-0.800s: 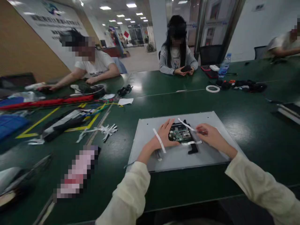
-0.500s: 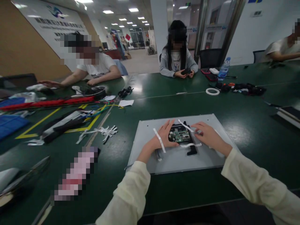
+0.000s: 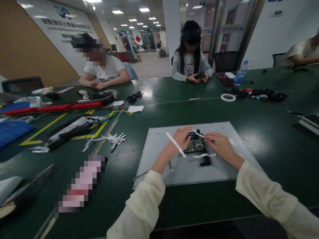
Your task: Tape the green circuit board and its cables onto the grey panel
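Note:
A green circuit board [image 3: 195,146] in a black frame [image 3: 206,159] lies on a grey panel [image 3: 154,156]. My left hand [image 3: 177,143] rests over the board's left side, fingers stretched toward its far edge, holding nothing I can see. A loose white tape strip [image 3: 175,144] lies across the back of this hand. At the board's right edge, my right hand [image 3: 223,146] pinches the near end of another white tape strip [image 3: 197,133], which slants across the frame's far corner. A third white strip [image 3: 204,155] crosses the frame's near side.
Cut white strips [image 3: 116,141] and a pixelated pink object [image 3: 82,182] lie left on the green table [image 3: 174,205]. A tape roll [image 3: 228,97], a water bottle [image 3: 240,73] and black gear [image 3: 267,94] stand farther right. Two people sit across the table; another sits at far right.
My left hand has moved right and its fingers have drawn closer together over the board. My right fingers have closed on the tape strip's end. The person at left has drawn their hands together.

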Tool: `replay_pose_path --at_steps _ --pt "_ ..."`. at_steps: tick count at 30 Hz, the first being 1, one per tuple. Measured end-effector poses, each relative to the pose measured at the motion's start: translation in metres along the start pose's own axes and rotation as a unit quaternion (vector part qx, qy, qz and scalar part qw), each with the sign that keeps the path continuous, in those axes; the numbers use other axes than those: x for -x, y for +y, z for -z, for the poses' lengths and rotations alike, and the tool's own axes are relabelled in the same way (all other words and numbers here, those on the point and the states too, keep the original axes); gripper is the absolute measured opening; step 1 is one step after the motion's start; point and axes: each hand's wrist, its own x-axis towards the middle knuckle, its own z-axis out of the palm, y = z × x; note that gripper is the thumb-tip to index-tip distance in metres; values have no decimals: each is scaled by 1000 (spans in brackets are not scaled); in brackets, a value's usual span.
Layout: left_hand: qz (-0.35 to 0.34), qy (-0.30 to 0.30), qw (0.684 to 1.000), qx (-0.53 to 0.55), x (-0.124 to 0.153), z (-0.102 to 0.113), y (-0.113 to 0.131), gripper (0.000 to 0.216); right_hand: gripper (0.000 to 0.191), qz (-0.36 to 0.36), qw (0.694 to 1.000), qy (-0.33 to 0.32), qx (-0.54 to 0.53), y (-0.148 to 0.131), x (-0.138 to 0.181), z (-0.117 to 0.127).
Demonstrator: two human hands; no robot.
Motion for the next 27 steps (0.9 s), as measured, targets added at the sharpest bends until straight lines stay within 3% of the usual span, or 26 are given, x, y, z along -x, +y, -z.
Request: replay_pose_path --at_steps 4,9,27 --pt "-33 10 999 -17 -15 -21 4 44 18 -6 1000 11 -7 0 0 -2" --pt "-23 11 999 -42 -18 -34 -4 42 19 0 1000 8 -5 0 2 -1" --pt "-9 -12 997 -72 -20 -38 -4 42 39 64 990 -109 57 0 13 12"
